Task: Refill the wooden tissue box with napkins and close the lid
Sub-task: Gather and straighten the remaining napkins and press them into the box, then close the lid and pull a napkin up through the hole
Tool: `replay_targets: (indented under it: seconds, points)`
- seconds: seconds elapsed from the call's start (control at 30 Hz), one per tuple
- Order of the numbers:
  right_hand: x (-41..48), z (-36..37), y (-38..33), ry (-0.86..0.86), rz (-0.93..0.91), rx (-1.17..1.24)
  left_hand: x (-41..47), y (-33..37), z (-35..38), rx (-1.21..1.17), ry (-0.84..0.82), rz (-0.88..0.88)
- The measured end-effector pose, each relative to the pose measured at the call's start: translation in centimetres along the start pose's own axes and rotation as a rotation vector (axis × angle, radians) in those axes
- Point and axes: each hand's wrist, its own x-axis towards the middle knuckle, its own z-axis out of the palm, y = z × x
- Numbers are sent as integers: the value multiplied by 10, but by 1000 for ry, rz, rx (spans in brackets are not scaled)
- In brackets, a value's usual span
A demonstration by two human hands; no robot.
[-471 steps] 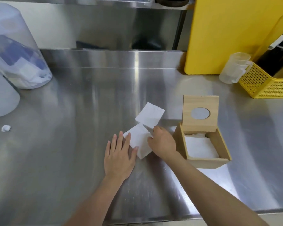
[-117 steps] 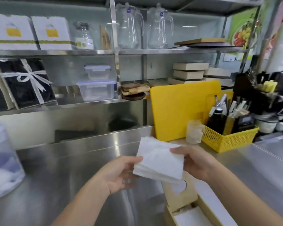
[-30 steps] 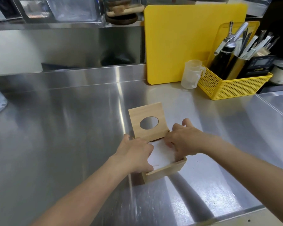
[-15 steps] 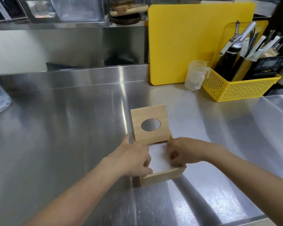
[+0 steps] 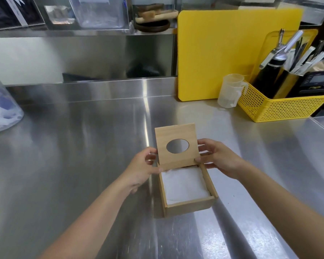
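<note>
The wooden tissue box (image 5: 187, 191) sits on the steel bench (image 5: 82, 146), near its front edge and well apart from the items at the back. The napkins (image 5: 184, 185) lie flat inside and fill the box close to the rim, so the refill step appears complete. The lid (image 5: 177, 146) stands upright on its hinge at the far edge, with its oval opening facing you.

You hold the lid from both sides so that it can swing down evenly. Your left hand (image 5: 145, 168) pinches the left edge of the lid with thumb and fingers (image 5: 151, 158) closed on it. Your right hand (image 5: 218, 158) grips the right edge in the same way, thumb low near the hinge. This two-sided grip keeps the lid square to the box as it closes.

Half a second ago both hands pressed down on the napkins inside the box; they have since moved up and back to the lid edges. The box itself has not shifted on the bench.

The yellow cutting board (image 5: 232, 53), the plastic measuring cup (image 5: 230, 90) and the yellow basket (image 5: 281, 105) stand at the back right, clear of the work
</note>
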Motion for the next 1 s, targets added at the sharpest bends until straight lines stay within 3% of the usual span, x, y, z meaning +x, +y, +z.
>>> replay_targets:
  seconds: [0.23,0.37,0.57,0.63,0.77,0.87,1.0]
  points:
    - [-5,-2,9,-3,-85,145,-4,-6,11,-25,51,174]
    - [-17,-7,12,-20,26,250,-10,-9,11,-171,19,8]
    - [-44,7,20,-242,184,146,-38,-2,19,-344,-410,-307]
    - [-53,4,27,-293,141,49,-38,-11,15,-181,-491,-268]
    - [-64,8,46,-217,-102,-346,-43,-32,15,296,-483,31]
    - [-67,15,59,-141,-244,-505,-45,-44,17,434,-419,153]
    - [-69,18,60,-87,-279,-574,-43,-51,18,545,-356,228]
